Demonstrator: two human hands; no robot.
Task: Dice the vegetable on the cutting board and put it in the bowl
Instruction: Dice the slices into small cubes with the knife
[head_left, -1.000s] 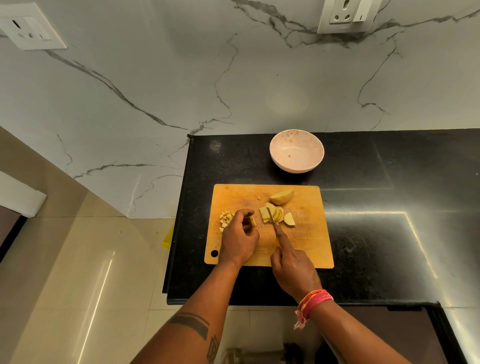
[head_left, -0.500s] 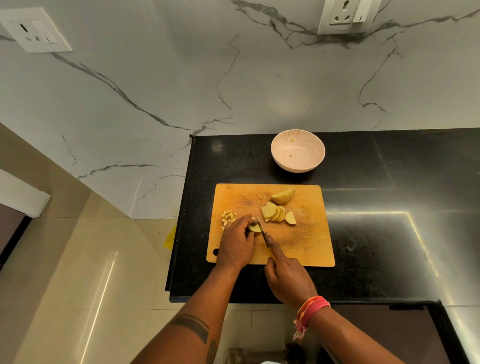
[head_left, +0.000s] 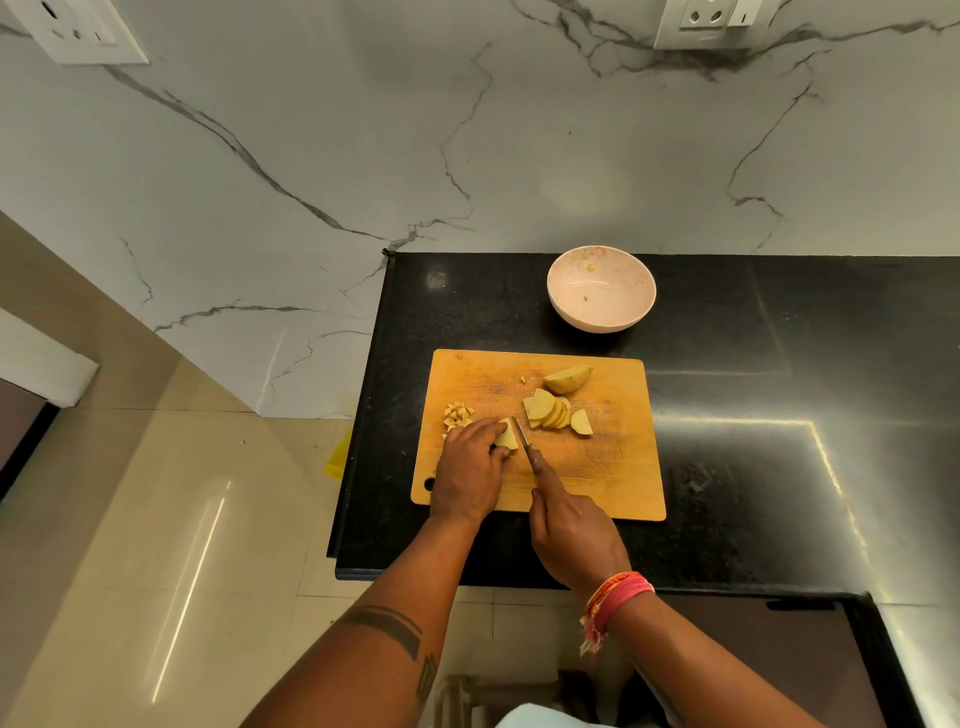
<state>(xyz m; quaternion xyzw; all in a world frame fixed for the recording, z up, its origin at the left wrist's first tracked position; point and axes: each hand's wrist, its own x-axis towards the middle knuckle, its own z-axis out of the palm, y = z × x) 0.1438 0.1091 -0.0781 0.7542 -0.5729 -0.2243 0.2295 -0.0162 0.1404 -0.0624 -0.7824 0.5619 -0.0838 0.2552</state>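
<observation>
A wooden cutting board (head_left: 613, 467) lies on the black counter. My left hand (head_left: 470, 470) pinches a pale potato slice (head_left: 506, 439) near the board's left side. My right hand (head_left: 569, 530) grips a knife (head_left: 521, 431), forefinger along its spine, blade set against the slice's right edge. A small pile of diced potato (head_left: 458, 414) sits just beyond my left hand. A fan of potato slices (head_left: 553, 414) and an uncut potato wedge (head_left: 567, 378) lie mid-board. The pale bowl (head_left: 601, 288) stands behind the board, holding only a few scraps.
The black counter (head_left: 779, 441) stretches to the right of the board; its left edge (head_left: 358, 441) drops to a tiled floor. A marble wall rises behind, with a socket plate (head_left: 704, 21) above the bowl and another (head_left: 78, 31) at top left.
My right hand carried the knife left from the fanned slices to the slice under my left hand. My left hand kept holding that slice, which now lies beside the blade.
</observation>
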